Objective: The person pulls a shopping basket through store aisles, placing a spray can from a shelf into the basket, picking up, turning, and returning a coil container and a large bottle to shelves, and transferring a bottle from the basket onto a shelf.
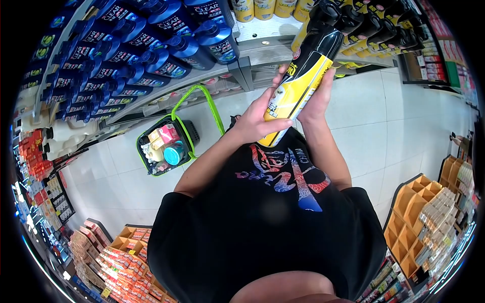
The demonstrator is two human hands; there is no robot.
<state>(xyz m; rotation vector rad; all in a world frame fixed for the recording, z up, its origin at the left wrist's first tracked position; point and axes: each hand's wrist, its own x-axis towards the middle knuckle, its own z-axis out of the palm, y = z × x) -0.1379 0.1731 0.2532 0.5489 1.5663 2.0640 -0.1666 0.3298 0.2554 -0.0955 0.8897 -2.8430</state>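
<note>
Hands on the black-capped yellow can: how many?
2: the left hand at the left side of the yellow can, the right hand at its right. Parts of both are hidden.

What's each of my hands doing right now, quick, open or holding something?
Left hand: closed on the yellow-and-black can, thumb across its front.
Right hand: holding the same can from its other side.
</note>
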